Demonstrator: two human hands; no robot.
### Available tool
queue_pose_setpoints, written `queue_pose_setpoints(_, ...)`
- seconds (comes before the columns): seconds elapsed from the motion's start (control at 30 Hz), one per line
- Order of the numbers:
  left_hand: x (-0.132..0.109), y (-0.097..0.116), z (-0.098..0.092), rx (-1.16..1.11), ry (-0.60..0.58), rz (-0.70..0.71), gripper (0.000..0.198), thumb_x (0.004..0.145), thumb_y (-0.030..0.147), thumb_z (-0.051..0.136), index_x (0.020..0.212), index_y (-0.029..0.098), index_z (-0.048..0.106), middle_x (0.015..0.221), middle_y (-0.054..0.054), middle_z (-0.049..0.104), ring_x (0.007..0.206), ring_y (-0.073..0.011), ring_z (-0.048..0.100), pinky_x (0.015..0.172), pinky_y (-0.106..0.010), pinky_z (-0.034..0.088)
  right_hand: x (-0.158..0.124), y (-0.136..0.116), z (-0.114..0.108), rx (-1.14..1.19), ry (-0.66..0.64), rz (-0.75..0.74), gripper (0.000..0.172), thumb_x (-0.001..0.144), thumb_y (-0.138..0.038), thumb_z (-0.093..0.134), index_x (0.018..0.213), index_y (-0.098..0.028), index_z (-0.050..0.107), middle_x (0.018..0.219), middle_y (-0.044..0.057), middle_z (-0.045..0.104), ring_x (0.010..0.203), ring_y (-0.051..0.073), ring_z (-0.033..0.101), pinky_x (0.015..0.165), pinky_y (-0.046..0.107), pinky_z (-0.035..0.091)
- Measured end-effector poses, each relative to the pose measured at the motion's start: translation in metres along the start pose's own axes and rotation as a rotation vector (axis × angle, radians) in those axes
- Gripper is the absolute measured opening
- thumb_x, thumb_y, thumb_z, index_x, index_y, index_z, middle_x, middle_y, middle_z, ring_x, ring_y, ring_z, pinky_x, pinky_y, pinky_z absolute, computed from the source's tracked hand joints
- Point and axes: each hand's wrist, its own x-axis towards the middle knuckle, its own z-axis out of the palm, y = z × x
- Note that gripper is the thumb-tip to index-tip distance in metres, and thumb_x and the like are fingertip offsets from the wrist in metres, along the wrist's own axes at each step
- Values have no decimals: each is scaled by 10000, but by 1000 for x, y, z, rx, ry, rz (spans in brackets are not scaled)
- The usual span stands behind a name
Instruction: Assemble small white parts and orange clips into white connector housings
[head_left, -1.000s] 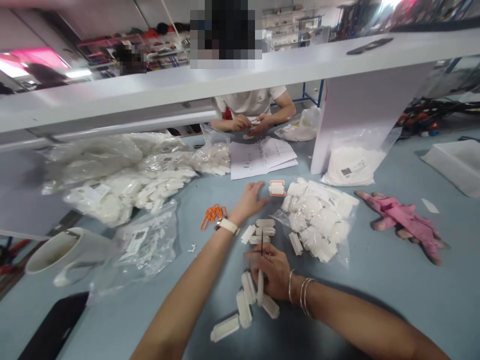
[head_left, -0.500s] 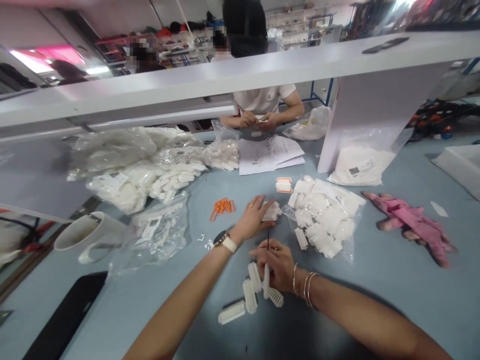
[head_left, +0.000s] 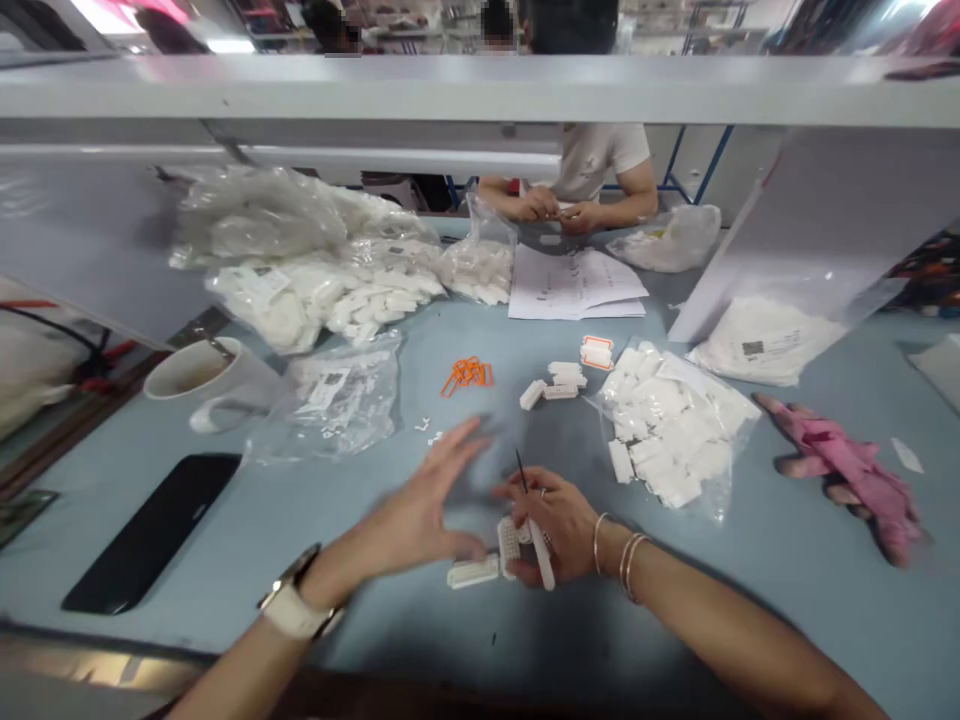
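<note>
My right hand (head_left: 551, 525) is closed round a small screwdriver-like tool (head_left: 541, 558) with a white handle and a thin dark shaft that points away from me. Beneath and beside its fingers are white perforated plastic pieces (head_left: 508, 548), partly covered by the hand. My left hand (head_left: 424, 505) hovers with fingers spread, slightly blurred, holding nothing. Its thumb is close to a white oblong piece (head_left: 472, 571) on the table. Farther back lies a small group of white pieces (head_left: 564, 380), near two pieces with orange frames (head_left: 597, 352).
Loose orange frames (head_left: 469, 374) and tiny white bits (head_left: 427, 428) lie mid-table. A bag of white pieces (head_left: 667, 430) and pink gloves (head_left: 847, 465) are right; a mug (head_left: 214, 375) and black phone (head_left: 154, 530) left. Papers (head_left: 574, 285) lie before a person opposite, under a shelf (head_left: 450, 90).
My left hand has drawn back from the group of white pieces towards the near left and opened. My right hand keeps the tool and is now over the near pieces. The view has shifted.
</note>
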Motion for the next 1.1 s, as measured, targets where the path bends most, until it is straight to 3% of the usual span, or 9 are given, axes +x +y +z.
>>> queue_pose_setpoints(0.07,-25,4,19,21,-60,-10,938,525,502,792,1316,261,349,1493,-152,189,1350,-392,215,1008,-562,363,-1,1,2,16,-42,18,457,649,-349,629,1065,-199,514,851,43,682,974,243,617,966,435,423)
queue_pose_setpoints(0.13,-37,5,38,49,-43,-17,707,592,409,784,1194,226,461,1453,-156,271,1322,-377,289,983,-544,405,-1,2,3,22,-43,71,493,662,-283,617,1131,-189,499,772,25,670,942,238,623,948,429,437)
queue_pose_setpoints(0.23,-32,-1,54,59,51,55,350,710,303,713,994,200,536,1304,-129,449,1252,-314,397,972,-497,436,1,6,1,-9,8,156,435,691,-198,584,1120,-182,513,716,19,644,934,223,618,919,397,463)
queue_pose_setpoints(0.33,-10,-13,55,108,169,90,196,752,267,675,878,179,553,1204,-129,501,1171,-303,453,914,-478,477,2,12,-1,-100,115,316,213,722,-167,573,930,-207,556,785,38,656,993,220,590,894,379,478)
queue_pose_setpoints(0.43,14,-22,53,165,248,100,180,749,250,682,870,173,573,1185,-128,501,1163,-302,446,941,-485,448,1,18,-2,-168,271,473,54,750,-186,579,758,-213,533,964,70,665,1053,223,558,873,383,488)
queue_pose_setpoints(0.6,41,-23,54,217,269,128,244,735,254,696,951,190,604,1231,-134,477,1202,-310,412,983,-503,406,-3,29,-10,-240,458,476,125,786,-168,548,679,-217,507,1030,84,641,1111,224,538,860,411,496)
queue_pose_setpoints(0.8,38,-34,44,186,331,119,480,639,300,774,1049,164,565,1302,-166,437,1288,-353,308,1016,-536,375,6,13,-29,-324,428,379,176,788,-156,557,660,-223,457,985,65,664,981,226,600,819,441,504)
queue_pose_setpoints(0.97,30,-44,39,134,350,125,261,675,268,740,866,174,589,1294,-140,459,1290,-355,309,1017,-546,372,31,-26,3,-131,380,443,153,800,-155,542,923,-235,498,1007,63,660,905,193,631,863,406,508)
queue_pose_setpoints(1.1,29,-39,35,108,337,123,95,752,184,638,826,172,579,1270,-125,482,1284,-336,329,1034,-496,372,41,-37,43,44,389,494,200,796,-200,554,943,-222,420,1280,133,517,1213,231,488,955,402,464)
